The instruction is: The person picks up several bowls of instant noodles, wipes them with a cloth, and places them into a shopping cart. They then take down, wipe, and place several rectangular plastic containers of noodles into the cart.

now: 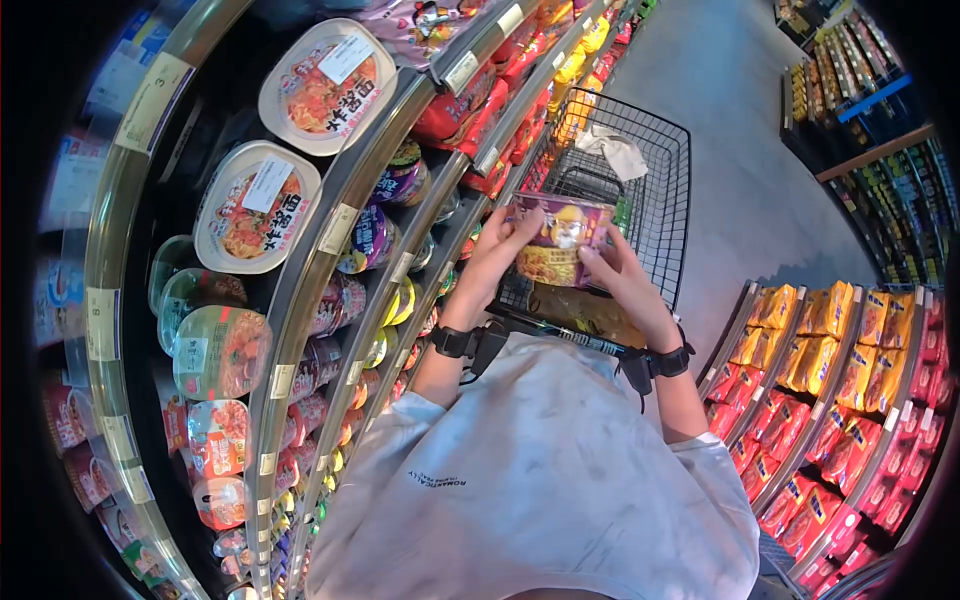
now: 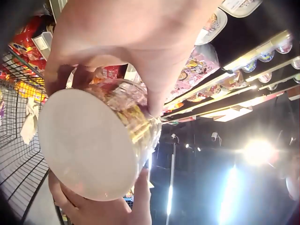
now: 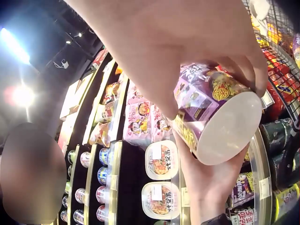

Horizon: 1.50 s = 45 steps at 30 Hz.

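Over the near end of the shopping cart, both hands hold a purple instant noodle cup (image 1: pixel 562 232) with noodles pictured on its side. My left hand (image 1: pixel 492 262) grips its left side, thumb across the front. On the other side my right hand (image 1: pixel 632 278) holds it, thumb near the lower right of the front. The white round base of the noodle cup (image 2: pixel 86 145) faces the left wrist camera. In the right wrist view, the fingers of my right hand (image 3: pixel 187 33) curl over the purple wall of the noodle cup (image 3: pixel 206 93).
The black wire cart (image 1: pixel 683 210) has a white cloth (image 1: pixel 612 150) at its far end. Shelves at left carry noodle bowls (image 1: pixel 258 207) and several rows of cups. Racks of red and yellow packets (image 1: pixel 805 360) stand at right. Grey floor (image 1: pixel 735 130) runs ahead.
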### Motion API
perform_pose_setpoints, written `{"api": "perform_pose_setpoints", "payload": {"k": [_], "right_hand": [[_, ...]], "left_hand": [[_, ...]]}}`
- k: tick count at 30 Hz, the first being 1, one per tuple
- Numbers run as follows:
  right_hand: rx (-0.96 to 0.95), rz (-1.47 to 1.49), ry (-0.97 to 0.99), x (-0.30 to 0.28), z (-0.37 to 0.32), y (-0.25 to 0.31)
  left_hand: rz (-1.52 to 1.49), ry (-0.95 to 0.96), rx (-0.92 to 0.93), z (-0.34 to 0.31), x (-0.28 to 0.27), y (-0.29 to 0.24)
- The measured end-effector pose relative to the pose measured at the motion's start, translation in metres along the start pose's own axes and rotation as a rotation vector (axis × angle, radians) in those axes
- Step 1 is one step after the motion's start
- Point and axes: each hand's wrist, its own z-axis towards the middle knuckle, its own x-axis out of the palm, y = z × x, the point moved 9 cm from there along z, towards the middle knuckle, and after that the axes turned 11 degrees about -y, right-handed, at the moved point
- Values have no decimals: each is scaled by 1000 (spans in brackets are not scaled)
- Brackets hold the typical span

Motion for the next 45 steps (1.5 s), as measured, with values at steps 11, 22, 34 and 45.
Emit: {"api": "perform_pose_setpoints", "payload": {"k": [11, 22, 34, 45], "right_hand": [[-335, -324, 46, 18, 7, 5], [-385, -229, 211, 54, -1, 7], [-101, -284, 329, 54, 15, -31], [-308, -355, 631, 164, 23, 1]], "left_hand": [[164, 35, 209, -18, -23, -26], [-134, -80, -49, -31, -72, -17], [-229, -713, 398, -74, -183, -38], [-222, -841, 255, -86, -200, -29]]}}
